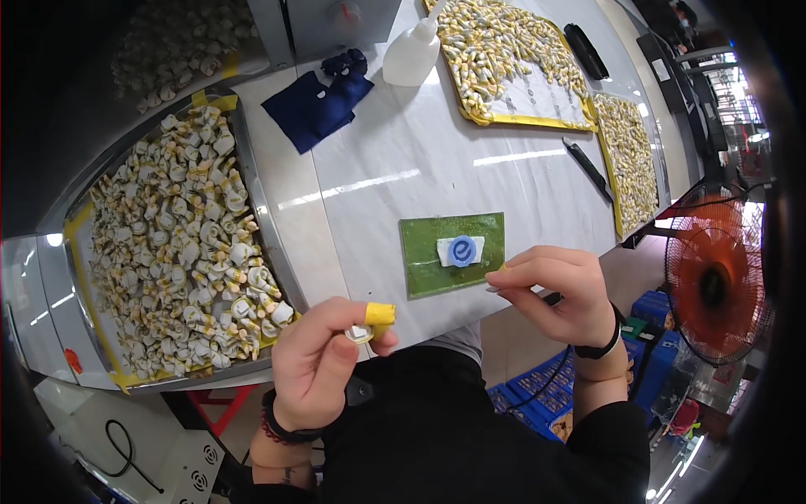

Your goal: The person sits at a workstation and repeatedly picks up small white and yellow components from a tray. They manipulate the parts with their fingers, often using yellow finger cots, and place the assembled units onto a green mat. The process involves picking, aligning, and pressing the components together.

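My left hand [323, 357] is closed around a small round white piece with a yellow rim [359, 333]. Yellow tape [380, 313] wraps one fingertip of that hand. To the right, my right hand [564, 290] pinches a small pale piece [493, 289] between thumb and forefinger, too small to name. This hand is close to the near right corner of a green mat [420, 273]. On the mat lies a white pad [445, 249] topped by a round blue piece [462, 251] with a curved mark.
A metal tray [267, 227] of white-and-yellow parts fills the left side. Two yellow-edged trays [520, 123] [620, 220] of smaller parts lie far right. Also here: a white squeeze bottle [411, 55], blue cloth [311, 109], black knife-like tool [589, 170] and orange fan [714, 286].
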### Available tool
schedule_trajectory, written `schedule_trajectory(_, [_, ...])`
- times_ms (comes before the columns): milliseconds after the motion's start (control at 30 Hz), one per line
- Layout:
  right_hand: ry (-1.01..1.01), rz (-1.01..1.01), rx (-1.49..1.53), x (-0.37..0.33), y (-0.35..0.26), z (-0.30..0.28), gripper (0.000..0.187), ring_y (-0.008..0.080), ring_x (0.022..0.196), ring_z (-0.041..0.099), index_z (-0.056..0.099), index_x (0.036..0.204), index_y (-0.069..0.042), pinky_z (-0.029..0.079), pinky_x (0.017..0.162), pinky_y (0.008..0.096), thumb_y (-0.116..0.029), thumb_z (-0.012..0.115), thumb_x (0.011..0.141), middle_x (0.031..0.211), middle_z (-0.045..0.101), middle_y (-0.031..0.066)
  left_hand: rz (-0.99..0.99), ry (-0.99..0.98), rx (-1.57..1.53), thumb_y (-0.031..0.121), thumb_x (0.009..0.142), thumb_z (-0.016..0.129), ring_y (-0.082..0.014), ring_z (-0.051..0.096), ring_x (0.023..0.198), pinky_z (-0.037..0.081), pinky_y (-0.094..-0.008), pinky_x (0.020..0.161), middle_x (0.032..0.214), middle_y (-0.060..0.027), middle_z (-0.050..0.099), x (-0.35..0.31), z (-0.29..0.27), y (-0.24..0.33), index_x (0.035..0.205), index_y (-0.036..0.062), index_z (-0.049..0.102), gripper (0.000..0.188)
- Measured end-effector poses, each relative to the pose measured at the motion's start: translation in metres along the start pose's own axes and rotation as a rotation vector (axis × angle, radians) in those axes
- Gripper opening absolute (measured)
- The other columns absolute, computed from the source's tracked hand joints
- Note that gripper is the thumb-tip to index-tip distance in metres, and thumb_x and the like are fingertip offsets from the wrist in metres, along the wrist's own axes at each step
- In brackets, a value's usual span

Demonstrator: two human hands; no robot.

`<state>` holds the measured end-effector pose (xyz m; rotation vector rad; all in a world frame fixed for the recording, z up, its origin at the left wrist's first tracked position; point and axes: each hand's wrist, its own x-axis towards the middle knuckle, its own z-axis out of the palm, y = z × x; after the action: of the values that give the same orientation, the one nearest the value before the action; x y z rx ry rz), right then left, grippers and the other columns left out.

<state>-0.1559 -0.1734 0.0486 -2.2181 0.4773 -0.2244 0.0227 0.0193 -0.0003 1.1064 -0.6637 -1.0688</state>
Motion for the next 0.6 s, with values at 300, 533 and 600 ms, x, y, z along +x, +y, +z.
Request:
schedule_trajectory(300, [0.022, -0.162, -0.325, 0.007, 0.009, 0.007, 0.022, 0.0241, 0.067, 0.061, 0.064, 0.092, -0.003, 0.049, 0.059, 0.033, 0.003, 0.066, 0.071, 0.077, 0.061, 0.0089, 0.133, 0.097, -0.173, 0.03, 0.095, 0.051, -0.0134, 0.057, 0.07, 0.048, -0.0255, 0.064, 0.085, -0.0107, 0.055, -0.003, 0.002, -0.006, 0.099, -0.0041, 0.048, 0.034])
schedule_trajectory(533, [-0.034, -0.225, -0.475, 0.016, 0.014, 0.01, 0.017, 0.0237, 0.068, 0.057, 0.059, 0.085, -0.002, 0.048, 0.059, 0.0333, 0.003, 0.063, 0.07, 0.074, 0.056, 0.0077, 0.114, 0.153, -0.179, 0.029, 0.092, 0.056, -0.0149, 0.058, 0.07, 0.053, -0.0309, 0.07, 0.081, -0.0138, 0.06, -0.005, 0.007, -0.004, 0.098, -0.0036, 0.049, 0.034])
schedule_trajectory(600, [-0.048, -0.234, -0.481, 0.018, 0.014, 0.014, 0.019, 0.024, 0.068, 0.056, 0.059, 0.087, -0.002, 0.048, 0.059, 0.0334, 0.003, 0.062, 0.069, 0.074, 0.055, 0.0078, 0.174, 0.205, -0.135, 0.027, 0.093, 0.056, -0.0153, 0.058, 0.071, 0.053, -0.0323, 0.073, 0.084, -0.0137, 0.06, -0.001, 0.007, -0.008, 0.101, -0.0041, 0.052, 0.033])
